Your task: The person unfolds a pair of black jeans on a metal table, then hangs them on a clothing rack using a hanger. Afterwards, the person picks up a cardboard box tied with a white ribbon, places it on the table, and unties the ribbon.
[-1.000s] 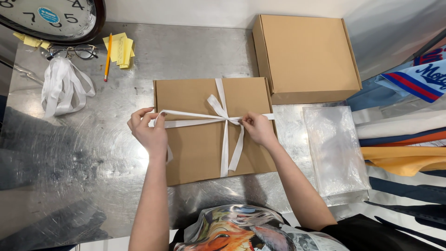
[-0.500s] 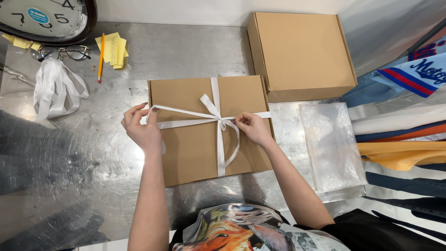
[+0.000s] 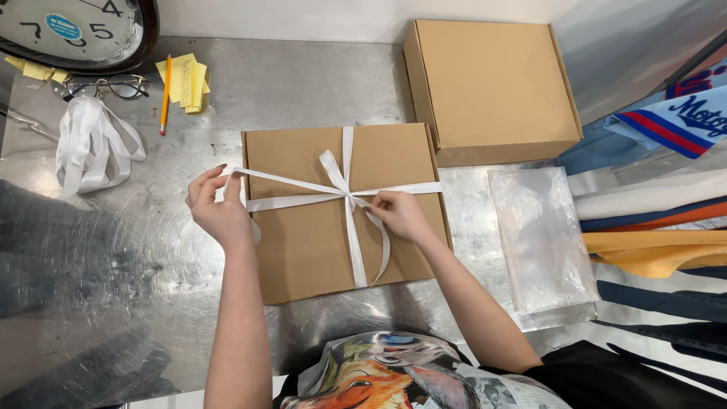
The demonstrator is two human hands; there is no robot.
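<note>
Two hands on one ribbon, knot half made.

My left hand (image 3: 218,212) pinches the white ribbon (image 3: 291,189) taut off the brown box (image 3: 303,242) mid-surface (image 3: 151,250); my right hand (image 3: 397,214) grips the crossing. Wrapped both ways already, bow not yet tied.

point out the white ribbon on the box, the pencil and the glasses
white ribbon (image 3: 348,163): head view, vertical strand above the knot
pencil (image 3: 165,95): head view, middle of its orange shaft
glasses (image 3: 106,86): head view, bridge between the lenses
</note>
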